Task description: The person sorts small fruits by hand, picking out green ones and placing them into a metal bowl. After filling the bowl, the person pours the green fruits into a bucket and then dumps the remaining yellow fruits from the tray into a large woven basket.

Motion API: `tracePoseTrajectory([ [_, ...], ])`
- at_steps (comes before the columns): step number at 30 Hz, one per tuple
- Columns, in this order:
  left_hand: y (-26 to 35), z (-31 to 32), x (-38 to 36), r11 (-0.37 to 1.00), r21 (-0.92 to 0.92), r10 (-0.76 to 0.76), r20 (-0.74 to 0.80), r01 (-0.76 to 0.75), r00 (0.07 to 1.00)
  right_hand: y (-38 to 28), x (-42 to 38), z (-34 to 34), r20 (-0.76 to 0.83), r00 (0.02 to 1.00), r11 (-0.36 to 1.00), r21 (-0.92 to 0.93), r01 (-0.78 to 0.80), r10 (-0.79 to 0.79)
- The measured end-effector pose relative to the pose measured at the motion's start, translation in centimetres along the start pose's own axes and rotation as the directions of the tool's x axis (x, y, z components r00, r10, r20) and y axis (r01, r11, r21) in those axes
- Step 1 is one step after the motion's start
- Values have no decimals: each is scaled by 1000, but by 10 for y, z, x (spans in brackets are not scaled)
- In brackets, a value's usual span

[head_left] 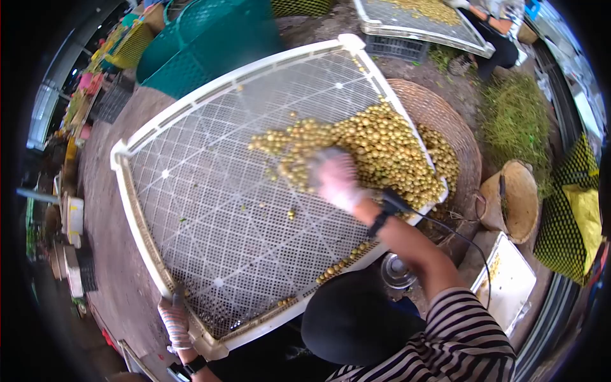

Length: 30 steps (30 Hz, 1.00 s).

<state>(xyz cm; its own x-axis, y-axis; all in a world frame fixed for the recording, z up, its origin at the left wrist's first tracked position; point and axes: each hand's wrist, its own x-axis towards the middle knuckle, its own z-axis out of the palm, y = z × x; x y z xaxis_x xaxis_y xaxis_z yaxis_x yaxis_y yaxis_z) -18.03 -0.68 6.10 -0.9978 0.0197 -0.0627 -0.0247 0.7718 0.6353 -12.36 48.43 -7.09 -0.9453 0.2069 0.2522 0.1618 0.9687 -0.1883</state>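
Note:
A large white mesh tray (210,184) lies tilted across the middle of the head view. Small round yellow-brown fruits (388,143) are heaped toward its right end, with several strays along the near edge. My right hand (337,178), in a striped white glove, is among the fruits at the left side of the heap; motion smears its fingers. At the lower left corner, my left hand (175,321), also gloved, is closed on the tray's rim. More of the fruits lie in a round woven basket (468,134) beside and below the tray's right end.
Teal baskets (210,44) stand behind the tray. At the upper right, a person (499,25) is by another mesh tray (420,28). Plant stems (515,127), a tan basket (519,204), a white tray (506,280) and a yellow-black woven bag (566,229) are at the right.

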Motion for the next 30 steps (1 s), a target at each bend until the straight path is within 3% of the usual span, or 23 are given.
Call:
tracePoseTrajectory([
  [1, 1, -4, 2, 999, 7, -41, 57, 40, 998, 16, -13, -16, 93, 991, 993, 59, -99, 93],
  [3, -25, -5, 4, 993, 53, 108, -8, -107, 994, 46, -32, -4, -177, 976, 985, 135, -105, 128],
  [5, -7, -1, 2, 997, 13, 74, 8, -74, 997, 32, -16, -22, -257, 957, 984, 149, -97, 133],
  [6, 8, 1, -1, 996, -20, 86, 8, -86, 996, 19, 0, -27, -258, 962, 988, 147, -51, 88],
  [9, -12, -10, 3, 974, 222, 30, 30, -35, 999, -23, 64, -26, -265, 957, 977, 137, 163, -122],
  [10, -10, -4, 2, 987, 116, 113, 16, -114, 993, -31, 80, -18, -329, 923, 971, 59, 230, -199],
  [11, -2, 0, 1, 997, 48, 57, 6, -58, 998, -33, 91, -3, -273, 939, 977, -11, 214, -208],
  [13, 13, 4, -1, 994, -94, -61, 11, 62, 998, -19, 102, 27, -290, 953, 990, 83, 116, -87],
  [14, -45, -9, 11, 997, -61, 44, 16, -43, 999, -6, 95, 26, -333, 942, 990, 114, 78, -36],
  [15, -48, -7, 13, 998, -67, 21, 25, -20, 999, 11, 84, 24, -371, 929, 988, 148, 48, 11],
  [17, -42, -10, 12, 997, -65, -31, 42, 33, 999, 42, 53, 14, -176, 976, 985, 133, -107, 130],
  [19, -27, -3, 7, 988, 123, 92, 3, -91, 996, 68, 20, 1, -191, 965, 984, 29, -177, 180],
  [21, -36, -7, 7, 961, 216, 175, -3, -170, 985, 103, -8, 3, -197, 973, 992, 2, -125, 123],
  [22, -46, -9, 7, 947, 237, 228, -17, -218, 973, 112, -21, -7, -79, 988, 988, -67, -141, 135],
  [25, -27, -5, 4, 1000, -13, -1, 8, 1, 1000, 144, -58, -20, 30, 988, 978, -154, -142, 148],
  [26, -17, 0, 2, 998, -69, -11, -5, 11, 1000, 152, -67, -30, 105, 977, 965, -208, -160, 185],
  [28, 0, 7, -1, 985, -173, -31, -41, 23, 999, 173, -88, -25, -19, 979, 965, -168, -201, 201],
  [29, -5, 5, -2, 995, -74, 66, -63, -71, 996, 173, -95, -23, -111, 976, 965, -168, -203, 186],
  [30, -21, 1, 0, 997, -53, 54, -56, -57, 997, 156, -91, -27, -183, 973, 980, -116, -160, 137],
])
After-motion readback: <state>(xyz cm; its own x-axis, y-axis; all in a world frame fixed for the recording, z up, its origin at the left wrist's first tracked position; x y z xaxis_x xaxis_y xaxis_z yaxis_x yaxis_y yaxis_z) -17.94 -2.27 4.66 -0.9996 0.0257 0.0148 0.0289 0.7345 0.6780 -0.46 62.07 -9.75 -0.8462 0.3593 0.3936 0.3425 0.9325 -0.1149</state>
